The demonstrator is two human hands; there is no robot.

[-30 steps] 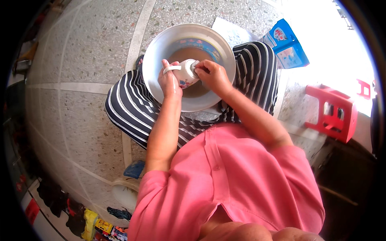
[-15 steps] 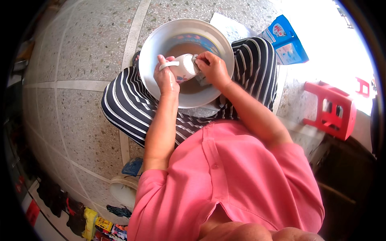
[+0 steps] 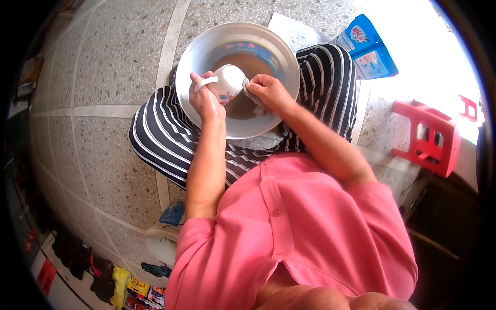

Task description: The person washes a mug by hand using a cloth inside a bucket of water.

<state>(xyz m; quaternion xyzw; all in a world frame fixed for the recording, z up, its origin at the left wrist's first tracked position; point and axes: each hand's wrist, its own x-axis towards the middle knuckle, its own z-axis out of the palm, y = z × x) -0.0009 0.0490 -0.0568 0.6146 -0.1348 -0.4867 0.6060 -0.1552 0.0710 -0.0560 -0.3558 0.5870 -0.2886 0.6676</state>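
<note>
Holding mug (image 3: pixel 228 84) over basin (image 3: pixel 185 85), blue bag (image 3: pixel 368 49), red stool (image 3: pixel 453 147)

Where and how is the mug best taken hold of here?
Probably by its handle, coming from the person's left: the curved loop juts out on that side of the tilted mug, where the left hand holds it. The opposite side looks less handy, as the right hand has a cloth there.

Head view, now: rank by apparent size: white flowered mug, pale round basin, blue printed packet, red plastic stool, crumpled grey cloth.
Largest to smallest:
Pale round basin
Red plastic stool and blue printed packet: too alike to rank
White flowered mug
Crumpled grey cloth, partly hidden
</note>
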